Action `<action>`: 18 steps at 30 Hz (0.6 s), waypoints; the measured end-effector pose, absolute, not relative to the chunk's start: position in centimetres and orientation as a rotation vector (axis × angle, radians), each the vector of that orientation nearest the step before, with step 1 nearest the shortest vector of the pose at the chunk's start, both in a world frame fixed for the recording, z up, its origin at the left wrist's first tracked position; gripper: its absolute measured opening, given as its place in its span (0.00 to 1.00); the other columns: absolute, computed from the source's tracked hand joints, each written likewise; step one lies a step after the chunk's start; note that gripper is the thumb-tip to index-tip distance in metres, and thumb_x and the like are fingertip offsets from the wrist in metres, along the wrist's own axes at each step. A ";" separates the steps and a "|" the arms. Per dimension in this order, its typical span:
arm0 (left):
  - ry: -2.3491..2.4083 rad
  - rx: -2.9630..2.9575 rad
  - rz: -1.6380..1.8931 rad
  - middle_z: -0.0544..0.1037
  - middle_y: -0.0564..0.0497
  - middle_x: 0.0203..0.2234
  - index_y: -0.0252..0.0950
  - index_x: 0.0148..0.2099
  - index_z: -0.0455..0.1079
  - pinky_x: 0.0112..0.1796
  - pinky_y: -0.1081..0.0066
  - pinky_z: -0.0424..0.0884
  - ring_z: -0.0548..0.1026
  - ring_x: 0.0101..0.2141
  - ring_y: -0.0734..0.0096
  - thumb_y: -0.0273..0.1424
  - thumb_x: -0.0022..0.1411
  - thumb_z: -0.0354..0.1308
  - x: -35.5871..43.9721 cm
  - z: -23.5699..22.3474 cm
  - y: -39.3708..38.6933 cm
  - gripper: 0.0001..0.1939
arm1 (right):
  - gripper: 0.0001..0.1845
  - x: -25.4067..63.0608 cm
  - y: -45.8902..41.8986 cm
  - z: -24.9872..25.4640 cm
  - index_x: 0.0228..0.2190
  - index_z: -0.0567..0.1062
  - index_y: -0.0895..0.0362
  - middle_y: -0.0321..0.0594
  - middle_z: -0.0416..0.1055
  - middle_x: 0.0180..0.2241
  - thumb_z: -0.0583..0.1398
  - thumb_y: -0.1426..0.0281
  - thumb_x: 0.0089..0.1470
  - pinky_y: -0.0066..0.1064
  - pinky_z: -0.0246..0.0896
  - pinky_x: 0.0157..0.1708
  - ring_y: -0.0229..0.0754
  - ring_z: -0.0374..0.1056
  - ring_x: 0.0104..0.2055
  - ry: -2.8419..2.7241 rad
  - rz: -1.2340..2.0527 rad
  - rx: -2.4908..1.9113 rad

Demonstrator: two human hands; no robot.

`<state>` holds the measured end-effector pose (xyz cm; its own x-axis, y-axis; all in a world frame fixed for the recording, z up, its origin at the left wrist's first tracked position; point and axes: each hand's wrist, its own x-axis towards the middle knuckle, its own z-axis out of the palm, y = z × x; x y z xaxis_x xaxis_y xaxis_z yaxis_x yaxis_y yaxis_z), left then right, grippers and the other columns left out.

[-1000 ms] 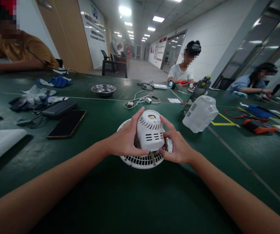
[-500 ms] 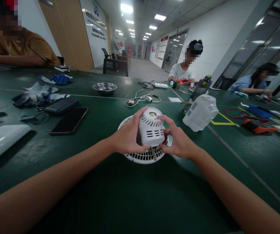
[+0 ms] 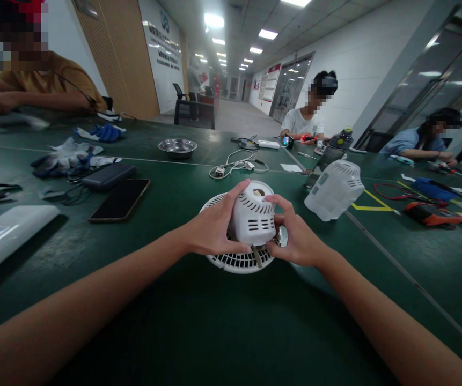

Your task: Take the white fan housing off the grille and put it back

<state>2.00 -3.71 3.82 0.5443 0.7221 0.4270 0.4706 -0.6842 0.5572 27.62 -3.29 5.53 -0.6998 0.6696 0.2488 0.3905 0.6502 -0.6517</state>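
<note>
White cover [image 3: 254, 220] gripped from both sides over a round grille [image 3: 239, 262]

The cover is at the middle of the bench [image 3: 231, 327], toward its near edge, tilted, with its slotted side toward the wearer and its holed end up. The left hand [image 3: 214, 229] is curved part-open to the cover's width, index finger up along the left side, thumb along the lower front edge. The right hand [image 3: 300, 238] is bent in the same part-open way, index finger at the top rim, thumb near the lower right corner. Both hands have hold of the cover. A narrow strip [image 3: 258, 257] sticks out below it, over the grille; whether cover and grille touch cannot be told.

To the right stands a white shell [image 3: 334, 190], a bottle [image 3: 339, 140] just behind it. Toward the far edge are a metal bowl [image 3: 177, 148] and a plug [image 3: 219, 172] on a pale cable. On the left side lie a phone [image 3: 120, 201], a power bank [image 3: 109, 176] just beside it, gloves [image 3: 67, 158] and, nearer, a white case [image 3: 13, 233]. Across the far edge sits a person in a white T-shirt [image 3: 302, 123].
</note>
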 end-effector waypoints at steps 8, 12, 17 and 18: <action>1.162 2.298 1.014 0.51 0.34 0.69 0.44 0.73 0.25 0.58 0.35 0.57 0.59 0.62 0.31 0.53 0.42 0.71 3.5 2.7 -4.2 0.72 | 0.54 28.2 -2.7 5.1 0.65 0.44 0.43 0.47 0.65 0.57 0.68 0.53 0.48 0.57 0.66 0.52 0.58 0.69 0.51 -2.338 0.647 -0.824; 1.274 2.233 1.103 0.58 0.34 0.66 0.42 0.73 0.33 0.56 0.35 0.61 0.63 0.60 0.33 0.51 0.44 0.71 4.4 2.4 -4.7 0.66 | 0.57 27.4 -3.0 4.9 0.65 0.46 0.44 0.50 0.59 0.61 0.71 0.51 0.43 0.59 0.63 0.53 0.63 0.65 0.56 -2.232 0.445 -0.930; 1.348 2.246 1.155 0.66 0.37 0.62 0.41 0.70 0.47 0.54 0.41 0.67 0.68 0.57 0.41 0.48 0.51 0.69 4.3 3.1 -4.8 0.52 | 0.52 27.2 -3.4 5.0 0.65 0.44 0.45 0.48 0.67 0.54 0.67 0.60 0.48 0.58 0.66 0.50 0.59 0.69 0.49 -2.180 0.490 -0.969; 1.337 2.247 1.175 0.69 0.38 0.60 0.41 0.69 0.50 0.54 0.43 0.68 0.70 0.56 0.44 0.47 0.52 0.68 4.1 3.4 -4.7 0.48 | 0.51 27.2 -3.3 5.0 0.65 0.44 0.45 0.47 0.68 0.52 0.66 0.62 0.49 0.58 0.66 0.49 0.58 0.70 0.47 -2.159 0.497 -0.973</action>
<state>4.11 -4.68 3.38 0.2433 0.8288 0.5039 0.6058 -0.5356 0.5883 27.23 -3.31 5.02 -0.4679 0.7636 0.4450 0.4920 0.6433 -0.5866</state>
